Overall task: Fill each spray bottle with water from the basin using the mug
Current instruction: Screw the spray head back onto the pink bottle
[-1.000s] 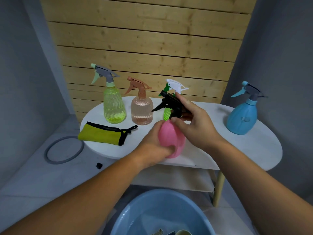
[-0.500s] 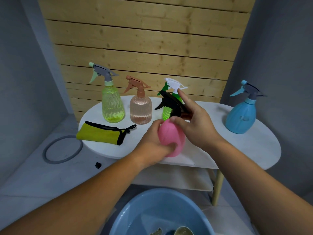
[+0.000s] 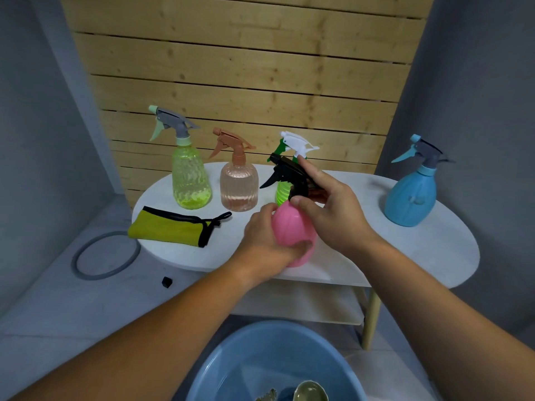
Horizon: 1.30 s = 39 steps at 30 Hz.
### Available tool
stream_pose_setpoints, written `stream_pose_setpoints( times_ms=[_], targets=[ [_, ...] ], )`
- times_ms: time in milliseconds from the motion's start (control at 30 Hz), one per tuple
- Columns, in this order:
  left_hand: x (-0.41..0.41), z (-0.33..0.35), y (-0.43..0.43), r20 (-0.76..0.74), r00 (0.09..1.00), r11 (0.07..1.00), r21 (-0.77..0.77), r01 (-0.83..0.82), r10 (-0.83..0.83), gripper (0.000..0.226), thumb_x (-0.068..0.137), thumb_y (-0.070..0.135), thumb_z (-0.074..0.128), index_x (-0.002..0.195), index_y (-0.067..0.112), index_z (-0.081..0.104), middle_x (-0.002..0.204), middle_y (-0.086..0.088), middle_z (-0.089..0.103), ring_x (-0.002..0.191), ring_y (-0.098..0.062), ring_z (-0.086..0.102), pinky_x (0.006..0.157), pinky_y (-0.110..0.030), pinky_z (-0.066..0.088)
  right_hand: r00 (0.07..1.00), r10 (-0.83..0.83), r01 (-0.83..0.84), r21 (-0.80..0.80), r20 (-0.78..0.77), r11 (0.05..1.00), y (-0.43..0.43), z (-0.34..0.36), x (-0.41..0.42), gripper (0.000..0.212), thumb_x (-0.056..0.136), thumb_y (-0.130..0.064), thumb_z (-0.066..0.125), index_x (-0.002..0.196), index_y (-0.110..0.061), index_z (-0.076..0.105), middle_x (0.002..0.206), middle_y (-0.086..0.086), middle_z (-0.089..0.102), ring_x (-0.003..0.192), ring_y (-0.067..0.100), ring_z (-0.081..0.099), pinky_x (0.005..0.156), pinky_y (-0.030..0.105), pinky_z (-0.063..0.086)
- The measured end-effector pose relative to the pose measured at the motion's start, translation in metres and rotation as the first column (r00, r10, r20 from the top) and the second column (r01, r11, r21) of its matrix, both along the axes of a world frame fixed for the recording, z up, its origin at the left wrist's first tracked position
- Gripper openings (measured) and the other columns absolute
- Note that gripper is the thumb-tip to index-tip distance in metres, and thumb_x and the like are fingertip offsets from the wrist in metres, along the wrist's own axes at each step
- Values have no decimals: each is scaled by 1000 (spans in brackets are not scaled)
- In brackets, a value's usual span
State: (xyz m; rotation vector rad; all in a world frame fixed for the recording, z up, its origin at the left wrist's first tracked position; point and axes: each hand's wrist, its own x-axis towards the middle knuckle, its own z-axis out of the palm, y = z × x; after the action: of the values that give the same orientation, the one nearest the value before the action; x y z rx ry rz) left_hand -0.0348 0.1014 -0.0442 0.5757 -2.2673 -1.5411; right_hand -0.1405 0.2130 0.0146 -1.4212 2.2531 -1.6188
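The left hand (image 3: 265, 240) wraps the lower body of a pink spray bottle (image 3: 292, 230) standing near the front edge of a white oval bench (image 3: 405, 250), while the right hand (image 3: 333, 209) closes over the bottle's black trigger head (image 3: 285, 175), thumb at the neck and forefinger stretched along the top. The nozzle points toward 10 o'clock.

Directly behind the pink bottle, at 12 o'clock and largely hidden by it, stands a green bottle with a white trigger (image 3: 298, 143). At 10 o'clock from the pink bottle is a clear peach bottle with a brown trigger (image 3: 238, 186), holding some liquid in its lower part. Just beside it, farther toward 9 o'clock, is a taller yellow-green bottle with a grey and mint trigger (image 3: 189, 178). Well apart at 3 o'clock, near the bench's right end, stands a blue bottle with a grey trigger (image 3: 411, 195).

A yellow pouch with black trim (image 3: 170, 230) lies flat on the bench at 9 o'clock from the pink bottle. Below the bench top is a lower shelf (image 3: 304, 305).

At 6 o'clock, on the floor beneath the arms, sits a blue basin (image 3: 231, 360) with the rim of a mug (image 3: 309, 390) showing inside at the frame's bottom edge. A grey ring (image 3: 105, 254) and a small black piece (image 3: 167, 281) lie on the floor left of the bench. A wooden slat wall (image 3: 246, 68) backs the scene.
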Motion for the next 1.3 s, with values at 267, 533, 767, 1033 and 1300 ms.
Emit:
stream_pose_setpoints(
  times_ms=[267,533,767,1033,1300],
  targets=[
    [1,1,-1,-7,1000,1000,-12,-12,12,102,50,54,88,138,36,39,125,4,54,112,-18,59,85,-44,61,1000,-7,7,-17,11,1000,1,-2,-3,72,86,-8,73,146,-34,43,114,-17,68,102,1,65,99,24,50],
    [-1,2,-1,0,1000,1000,-12,-4,4,99,50,52,89,135,35,41,125,3,54,110,-19,61,80,-43,63,1000,-12,13,-27,17,1000,2,-3,-3,72,85,-9,74,145,-35,44,119,-14,67,105,1,65,101,29,50],
    [-4,2,-3,-22,999,999,36,32,-31,92,66,25,95,139,32,40,123,7,55,111,-16,59,86,-39,59,1000,-19,20,-34,22,999,5,-3,-7,72,85,-9,74,144,-36,44,116,-21,66,105,3,65,100,30,50],
    [-7,3,0,-28,999,999,39,29,-28,90,64,26,95,136,37,43,125,7,55,111,-18,60,83,-33,60,1000,-4,6,-40,28,999,6,-4,-8,71,85,-9,73,144,-37,44,115,-36,59,108,1,64,100,27,50],
    [-7,7,0,-17,995,994,50,96,-95,74,78,16,88,128,44,42,122,13,58,110,-13,61,82,-23,55,998,-3,6,-51,56,999,6,-5,-6,69,84,-8,75,142,-34,47,115,-28,62,106,2,65,100,25,49]
  ],
)
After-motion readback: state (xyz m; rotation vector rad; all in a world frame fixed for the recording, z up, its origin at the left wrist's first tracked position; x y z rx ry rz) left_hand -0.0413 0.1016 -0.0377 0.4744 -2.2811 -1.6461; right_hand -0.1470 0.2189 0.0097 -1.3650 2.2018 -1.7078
